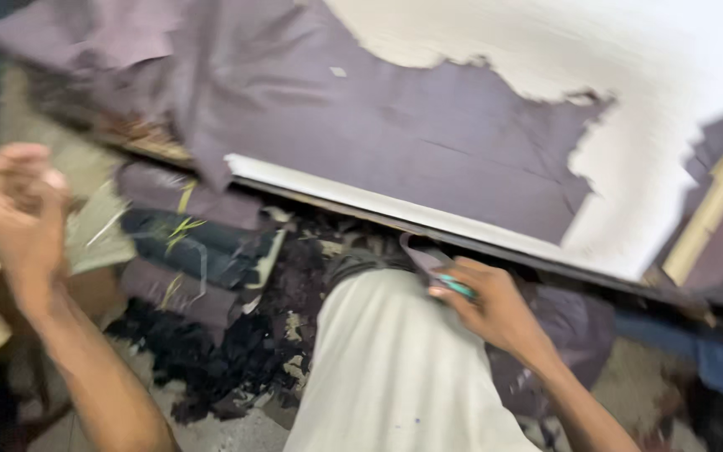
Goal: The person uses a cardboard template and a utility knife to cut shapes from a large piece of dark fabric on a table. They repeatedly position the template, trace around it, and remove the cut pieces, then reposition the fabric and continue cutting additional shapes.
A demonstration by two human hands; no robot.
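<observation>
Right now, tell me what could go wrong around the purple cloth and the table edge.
The right hand holds a small teal-handled tool close to the white-trousered knee, which it might nick. The purple cloth overhangs the white table edge and could slide. Dark fabric scraps on the floor might trip someone.

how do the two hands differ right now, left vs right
The left hand is raised at the left edge of the view, fingers curled loosely, holding nothing that shows. The right hand is lower, near the white table edge above the pale trouser leg, with its grip closed on a small teal object, too blurred to identify. Both are bare, with bare forearms.
</observation>
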